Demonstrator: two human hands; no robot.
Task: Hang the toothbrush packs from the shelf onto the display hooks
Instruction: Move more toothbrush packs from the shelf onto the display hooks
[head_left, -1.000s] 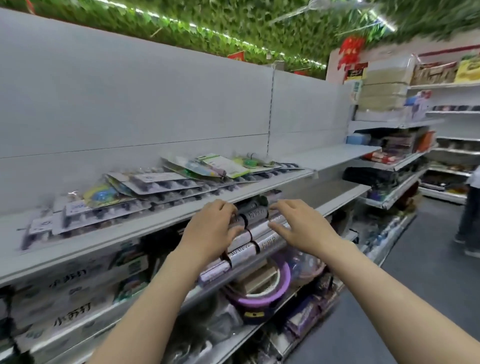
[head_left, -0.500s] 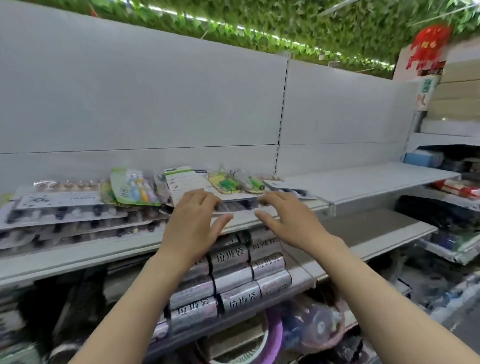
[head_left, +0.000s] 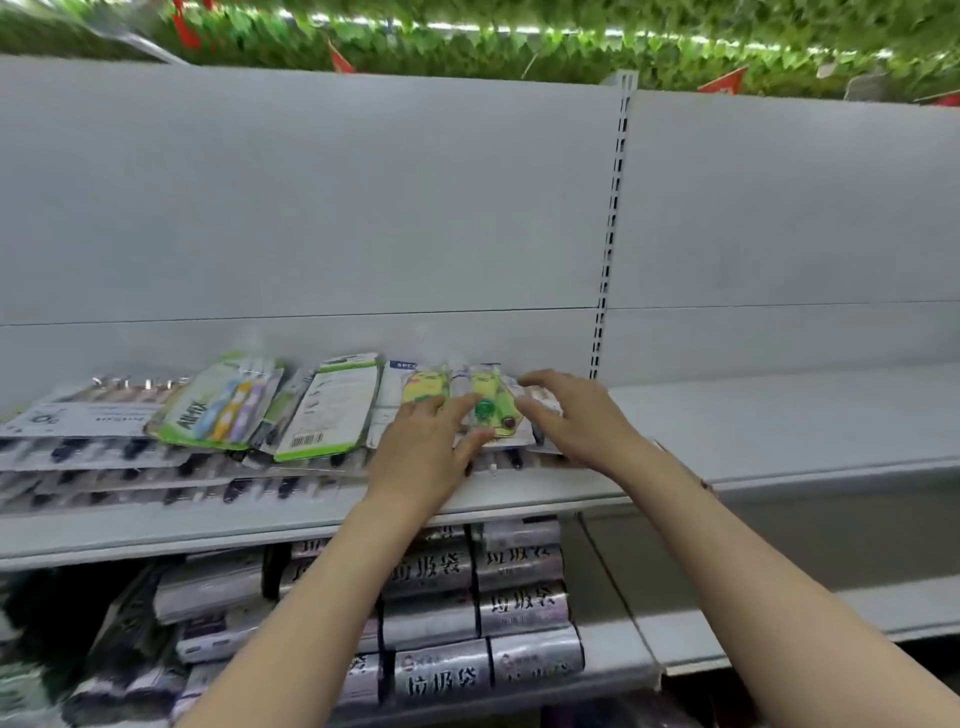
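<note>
Both hands reach over flat plastic toothbrush packs on the grey shelf.

Left hand and right hand, fingers spread, flank the yellow-green toothbrush pack; light, slippery, probably best pinched by its card edge.

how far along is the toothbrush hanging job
Done: nothing shows as hung; no hooks appear on the back panel. In hand: left hand and right hand reach around the yellow-green pack, not lifted. Left: all the toothbrush packs lying on the shelf.
</note>
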